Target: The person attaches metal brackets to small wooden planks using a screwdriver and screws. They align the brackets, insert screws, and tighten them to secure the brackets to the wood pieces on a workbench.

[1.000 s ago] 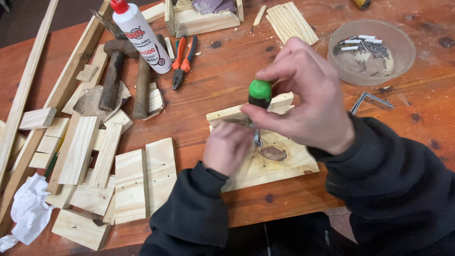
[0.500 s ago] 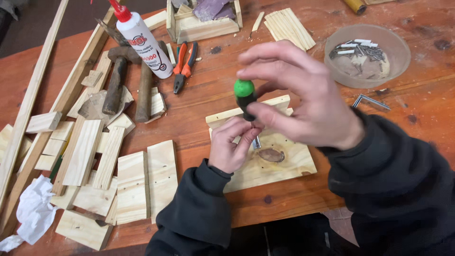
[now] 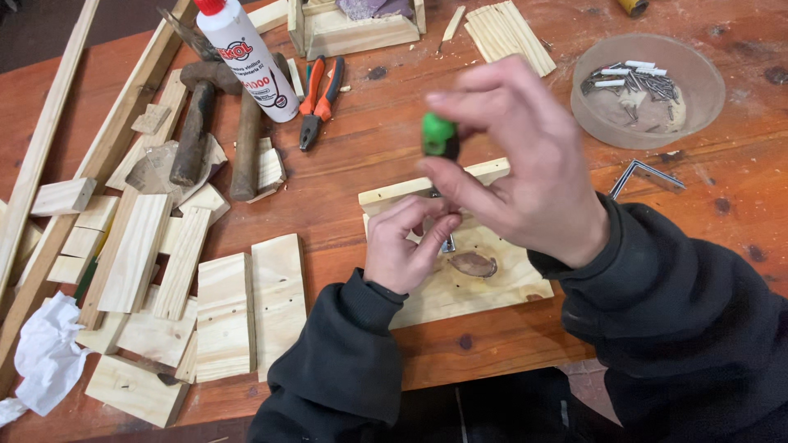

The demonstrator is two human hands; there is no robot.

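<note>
1. Pine offcuts (image 3: 139, 254) lie scattered at the far left of the wooden table (image 3: 369, 139), next to a crumpled white rag (image 3: 45, 357); two hammers (image 3: 217, 131) and a white glue bottle (image 3: 246, 57) sit behind them, with orange-handled pliers (image 3: 320, 98) just beside the bottle.
2. Nearer the middle, the left hand (image 3: 406, 246) rests on a pale wooden board (image 3: 460, 262), fingertips pressed together around a small metal part at the screwdriver's foot; the part itself is mostly hidden.
3. Above it, the right hand (image 3: 513, 164) pinches the green-capped screwdriver (image 3: 439, 135) between thumb and fingers, holding it upright over the board.
4. The step in hand looks like driving a screw into the board; the next move probably calls for steady downward pressure while twisting, keeping the tip seated.
5. At the far right stand a clear bowl of screws (image 3: 648, 86) and a metal bracket (image 3: 648, 176).
</note>
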